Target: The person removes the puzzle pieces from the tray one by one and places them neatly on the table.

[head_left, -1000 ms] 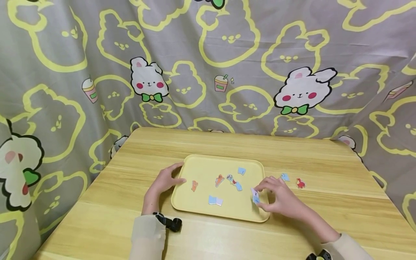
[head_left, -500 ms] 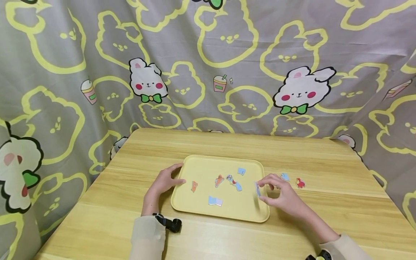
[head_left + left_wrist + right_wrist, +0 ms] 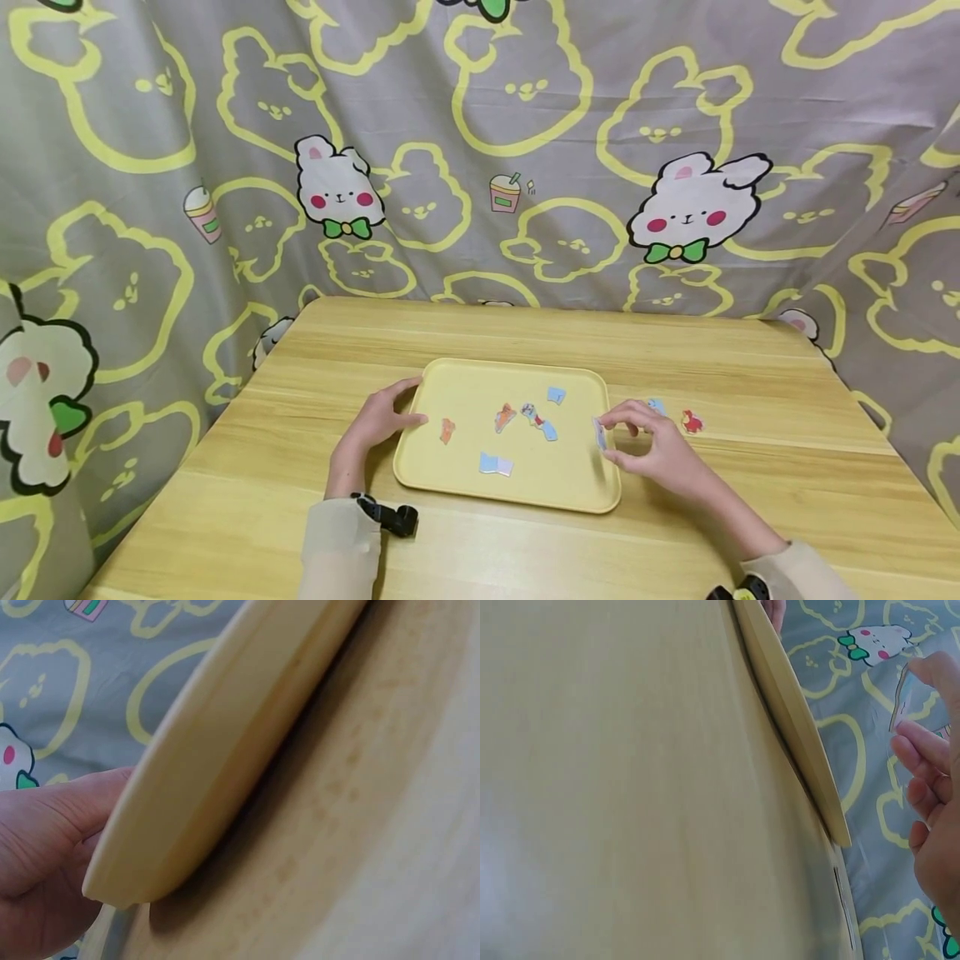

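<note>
— What does the right hand [image 3: 660, 446] hold?
— It pinches one thin picture piece [image 3: 599, 434], standing on edge, above the right side of the yellow tray [image 3: 558, 475].
— And the left hand [image 3: 378, 415]?
— It grips the same tray at its left side.

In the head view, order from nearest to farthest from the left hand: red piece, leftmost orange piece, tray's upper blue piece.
1. Leftmost orange piece, left in tray.
2. Blue piece, tray's back right.
3. Red piece, right of tray.
</note>
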Action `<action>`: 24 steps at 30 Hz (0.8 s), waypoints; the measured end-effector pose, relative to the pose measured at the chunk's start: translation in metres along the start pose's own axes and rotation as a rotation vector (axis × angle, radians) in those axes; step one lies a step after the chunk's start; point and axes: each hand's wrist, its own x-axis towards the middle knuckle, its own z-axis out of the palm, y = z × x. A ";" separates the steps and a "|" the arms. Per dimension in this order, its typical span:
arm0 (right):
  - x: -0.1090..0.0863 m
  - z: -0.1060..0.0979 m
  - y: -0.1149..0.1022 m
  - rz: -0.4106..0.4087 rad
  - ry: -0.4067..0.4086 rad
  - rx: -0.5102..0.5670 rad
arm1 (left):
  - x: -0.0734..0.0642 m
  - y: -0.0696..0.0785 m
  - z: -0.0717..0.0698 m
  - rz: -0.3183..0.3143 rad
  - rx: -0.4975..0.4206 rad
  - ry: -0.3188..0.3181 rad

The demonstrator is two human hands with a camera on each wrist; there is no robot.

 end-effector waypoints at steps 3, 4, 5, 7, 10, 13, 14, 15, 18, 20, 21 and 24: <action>-0.001 -0.004 0.004 0.016 0.004 -0.020 | 0.000 0.000 -0.001 -0.002 -0.004 0.001; -0.001 -0.006 0.005 0.023 0.003 -0.026 | 0.000 0.001 -0.001 -0.002 -0.002 0.001; -0.002 -0.007 0.006 0.026 0.004 -0.032 | 0.000 0.001 -0.001 -0.002 -0.002 0.001; -0.003 -0.011 0.008 0.017 0.009 -0.042 | 0.000 0.001 -0.001 -0.002 -0.003 0.001; -0.005 -0.016 0.011 0.009 0.026 -0.059 | 0.000 0.002 -0.001 0.001 -0.003 0.003; -0.008 -0.021 0.014 0.011 0.047 -0.067 | 0.000 0.002 -0.001 0.001 -0.005 0.004; -0.009 -0.023 0.015 0.011 0.054 -0.072 | 0.000 0.002 -0.001 0.001 -0.005 0.004; -0.010 -0.024 0.016 0.013 0.060 -0.071 | 0.000 0.002 -0.001 -0.001 -0.005 0.003; -0.013 -0.029 0.020 0.025 0.070 -0.070 | -0.001 0.001 -0.001 -0.006 -0.005 0.002; -0.015 -0.032 0.022 0.038 0.074 -0.071 | -0.001 0.001 -0.001 -0.005 -0.003 0.002; -0.016 -0.034 0.023 0.047 0.074 -0.070 | -0.001 0.001 -0.001 -0.006 -0.005 0.003; -0.019 -0.039 0.025 0.072 0.076 -0.077 | -0.001 0.001 -0.001 -0.002 -0.002 0.005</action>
